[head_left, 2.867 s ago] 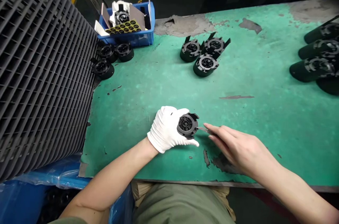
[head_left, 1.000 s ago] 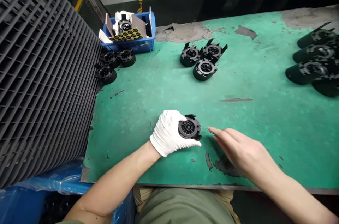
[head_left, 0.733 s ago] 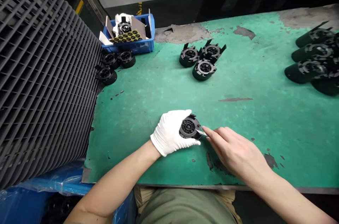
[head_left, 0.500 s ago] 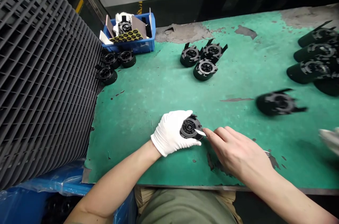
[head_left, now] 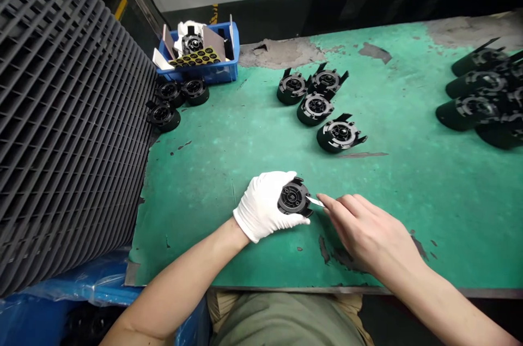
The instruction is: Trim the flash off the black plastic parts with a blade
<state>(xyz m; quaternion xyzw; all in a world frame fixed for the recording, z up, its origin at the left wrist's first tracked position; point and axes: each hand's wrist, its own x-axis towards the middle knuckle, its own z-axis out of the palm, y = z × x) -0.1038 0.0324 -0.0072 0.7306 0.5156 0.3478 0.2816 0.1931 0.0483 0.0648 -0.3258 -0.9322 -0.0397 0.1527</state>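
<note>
My left hand point(head_left: 263, 207), in a white glove, is wrapped round a black round plastic housing point(head_left: 292, 197), its ribbed face turned up toward me. Bare and ungloved, my right hand point(head_left: 362, 231) pinches a small knife point(head_left: 315, 202) with a pale pointed blade. The blade's tip is at the right rim of the housing; whether it touches cannot be made out. Most of the knife's handle is hidden inside my fingers. Beyond my hands, another black housing point(head_left: 339, 134) with upright tabs stands on the green table mat point(head_left: 229, 144).
Near the back stand three more black housings point(head_left: 315, 109). Several others point(head_left: 466, 111) cluster at the right edge. A blue bin point(head_left: 220, 70) with cards and parts is at the back left, with small black rings point(head_left: 195, 91) before it. Grey slatted trays point(head_left: 73, 133) rise on the left.
A black housing that was sliding in blurred from the right now stands by the back group. The white-gloved hand at the right edge is gone. My knife tip has moved slightly right, to the rim.
</note>
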